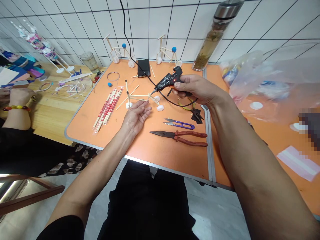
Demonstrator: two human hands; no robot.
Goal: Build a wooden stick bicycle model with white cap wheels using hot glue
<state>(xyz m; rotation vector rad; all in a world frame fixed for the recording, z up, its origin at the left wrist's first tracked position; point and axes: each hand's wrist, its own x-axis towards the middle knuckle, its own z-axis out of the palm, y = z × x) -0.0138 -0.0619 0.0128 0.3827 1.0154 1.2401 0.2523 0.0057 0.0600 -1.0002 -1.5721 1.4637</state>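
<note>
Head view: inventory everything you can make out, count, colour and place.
Tabletop: 2 sections, orange, centre and right
Wooden table: 1, yellowish, left
Cable: 1, black, hanging centre
Glue gun: 1, black, centre
Stick assembly: 1, pale, centre
Stick models: 2, pale, at back
Wrapped sticks: several, pale, left of centre
Phone: 1, black, between stick models
Loose ball: 1, blue, above wrapped sticks
Snips: 1, purple-handled, right of centre
Large pliers: 1, red-handled, below snips
Small pliers: 1, yellow-handled, above snips
Bottle: 1, clear, at back
Jar: 1, clear, left
Plastic bags: count unclear, clear, right
Figure: 1, white and pink, far left
Co-worker's sleeve: 1, black, left edge
Left hand: 1, bare, at stick assembly
Right hand: 1, bare, holding glue gun
</note>
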